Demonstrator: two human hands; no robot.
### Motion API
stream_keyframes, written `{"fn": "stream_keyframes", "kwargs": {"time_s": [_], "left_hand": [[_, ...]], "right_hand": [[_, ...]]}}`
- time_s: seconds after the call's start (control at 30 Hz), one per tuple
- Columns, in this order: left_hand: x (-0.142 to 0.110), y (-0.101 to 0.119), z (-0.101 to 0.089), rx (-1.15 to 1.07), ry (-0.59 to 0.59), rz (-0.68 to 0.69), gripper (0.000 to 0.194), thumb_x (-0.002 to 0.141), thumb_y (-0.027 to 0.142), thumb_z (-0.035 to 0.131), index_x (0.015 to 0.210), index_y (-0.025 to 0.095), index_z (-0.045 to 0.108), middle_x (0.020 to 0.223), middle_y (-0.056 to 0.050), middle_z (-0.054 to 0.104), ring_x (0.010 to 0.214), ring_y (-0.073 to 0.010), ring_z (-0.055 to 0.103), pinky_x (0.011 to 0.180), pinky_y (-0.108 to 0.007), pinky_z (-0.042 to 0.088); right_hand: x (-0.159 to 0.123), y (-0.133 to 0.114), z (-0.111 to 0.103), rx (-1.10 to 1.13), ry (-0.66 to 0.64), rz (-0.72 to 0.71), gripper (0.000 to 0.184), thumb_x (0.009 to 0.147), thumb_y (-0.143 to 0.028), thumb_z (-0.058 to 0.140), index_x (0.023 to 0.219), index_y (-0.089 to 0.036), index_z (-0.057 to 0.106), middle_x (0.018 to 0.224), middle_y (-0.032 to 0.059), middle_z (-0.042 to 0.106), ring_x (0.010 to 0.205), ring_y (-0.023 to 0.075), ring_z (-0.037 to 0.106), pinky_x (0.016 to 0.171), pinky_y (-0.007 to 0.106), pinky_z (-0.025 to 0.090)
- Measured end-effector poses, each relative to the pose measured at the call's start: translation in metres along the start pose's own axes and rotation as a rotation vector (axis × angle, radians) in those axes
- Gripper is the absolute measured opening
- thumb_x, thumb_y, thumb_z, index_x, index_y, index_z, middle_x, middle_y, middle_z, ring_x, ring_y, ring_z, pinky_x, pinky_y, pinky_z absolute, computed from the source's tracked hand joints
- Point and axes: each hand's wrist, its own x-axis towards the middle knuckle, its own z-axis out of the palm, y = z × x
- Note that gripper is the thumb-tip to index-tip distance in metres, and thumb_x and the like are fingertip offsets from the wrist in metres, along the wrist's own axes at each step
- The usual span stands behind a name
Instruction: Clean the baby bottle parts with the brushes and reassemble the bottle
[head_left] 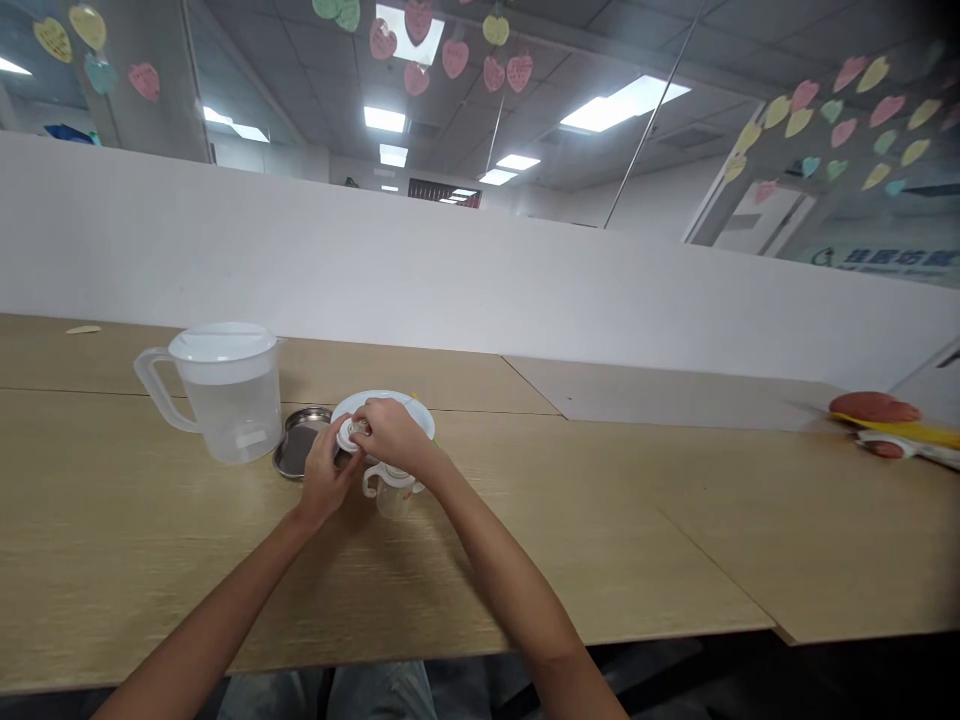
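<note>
While two bare arms reach in from the bottom edge, their two hands meet around one white cap [346, 436], a little left of and below the frame's centre. The left hand [328, 470] grasps the cap from its left and lower side; the right hand [391, 432] pinches it from the right, where one small pale part shows at the fingers, too small to make out. Just below the hands one cup [394, 501] stands upright on the tabletop [577, 520], with two handles, one to each side. Behind the right hand lies one plate [424, 414], partly covered; to its left, one metal tray [299, 437], and beside that, left of centre, one lidded pitcher [232, 405] with a single handle. One thin flat piece [83, 329] lies at the tabletop's far left. Four heart notes [89, 27] hang in the upper left corner.
</note>
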Motion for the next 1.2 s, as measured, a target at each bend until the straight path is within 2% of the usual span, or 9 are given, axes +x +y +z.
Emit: {"fn": "stream_keyframes", "kwargs": {"time_s": [0.23,0.47,0.57,0.63,0.73,0.8,0.9,1.0,1.2], "left_hand": [[-0.002,-0.008,0.0,0.035,-0.009,0.044,0.049,0.089,0.052,0.049,0.124,0.018,0.051,0.118,-0.012,0.062,0.11,-0.0272,0.057,0.095,-0.043,0.044],[-0.003,-0.012,0.003,0.068,-0.015,0.012,0.048,0.088,0.052,0.05,0.123,0.019,0.052,0.117,-0.012,0.063,0.11,-0.0269,0.058,0.094,-0.042,0.045],[-0.003,-0.008,0.0,0.076,-0.01,0.018,0.047,0.089,0.051,0.048,0.124,0.019,0.051,0.12,-0.012,0.062,0.113,-0.0268,0.057,0.096,-0.042,0.045],[-0.002,-0.004,-0.002,0.07,0.0,0.024,0.045,0.09,0.049,0.05,0.124,0.019,0.05,0.119,-0.012,0.062,0.113,-0.0262,0.057,0.096,-0.041,0.045],[0.0,0.001,-0.005,0.07,-0.021,0.021,0.043,0.089,0.048,0.052,0.123,0.021,0.05,0.119,-0.011,0.062,0.112,-0.0252,0.057,0.096,-0.04,0.044],[0.001,0.001,-0.004,0.074,-0.057,0.018,0.042,0.09,0.047,0.051,0.124,0.022,0.05,0.119,-0.01,0.061,0.113,-0.025,0.055,0.097,-0.04,0.043],[0.002,-0.004,0.0,0.124,-0.017,0.004,0.045,0.088,0.05,0.052,0.123,0.021,0.053,0.123,-0.012,0.054,0.117,-0.0266,0.051,0.101,-0.043,0.041],[0.002,-0.01,0.003,0.219,0.051,-0.048,0.047,0.084,0.054,0.056,0.119,0.022,0.058,0.117,-0.012,0.051,0.112,-0.0282,0.05,0.099,-0.045,0.04],[0.004,-0.014,0.007,0.242,-0.057,-0.075,0.047,0.088,0.051,0.05,0.126,0.022,0.054,0.116,-0.011,0.061,0.109,-0.0295,0.052,0.096,-0.047,0.037]], "right_hand": [[0.004,-0.008,0.013,-0.18,-0.054,-0.083,0.021,0.084,-0.017,0.05,0.093,-0.009,0.068,0.096,0.0137,0.069,0.086,0.0226,0.063,0.073,0.029,0.042],[0.009,0.002,0.019,-0.171,-0.035,-0.145,0.023,0.085,-0.013,0.046,0.093,-0.01,0.068,0.096,0.0138,0.07,0.088,0.0221,0.063,0.074,0.029,0.043],[0.01,0.01,0.019,-0.001,0.013,-0.104,0.019,0.081,-0.012,0.051,0.087,-0.012,0.07,0.09,0.01,0.071,0.083,0.0191,0.063,0.075,0.027,0.043],[0.011,0.018,0.015,0.236,0.043,-0.062,0.017,0.079,-0.014,0.055,0.086,-0.013,0.071,0.083,0.0053,0.072,0.079,0.0158,0.063,0.072,0.023,0.044],[0.01,0.032,0.007,0.605,0.044,0.036,0.021,0.083,-0.018,0.054,0.096,-0.014,0.07,0.08,0.0012,0.071,0.07,0.0112,0.063,0.066,0.02,0.045],[0.01,0.043,0.003,0.66,0.014,0.097,0.023,0.083,-0.02,0.058,0.101,-0.013,0.069,0.081,0.002,0.071,0.07,0.0111,0.063,0.067,0.02,0.047],[0.009,0.058,0.005,0.345,0.02,0.194,0.026,0.076,-0.017,0.068,0.101,-0.013,0.07,0.096,0.0078,0.071,0.084,0.0147,0.065,0.078,0.024,0.048],[0.011,0.07,0.02,-0.04,-0.054,0.307,0.028,0.08,-0.01,0.06,0.106,-0.014,0.069,0.117,0.0131,0.065,0.104,0.0182,0.063,0.09,0.026,0.045],[0.015,0.083,0.047,-0.147,-0.198,0.392,0.029,0.077,-0.007,0.061,0.104,-0.014,0.068,0.113,0.0152,0.068,0.109,0.026,0.063,0.093,0.035,0.044]]}}
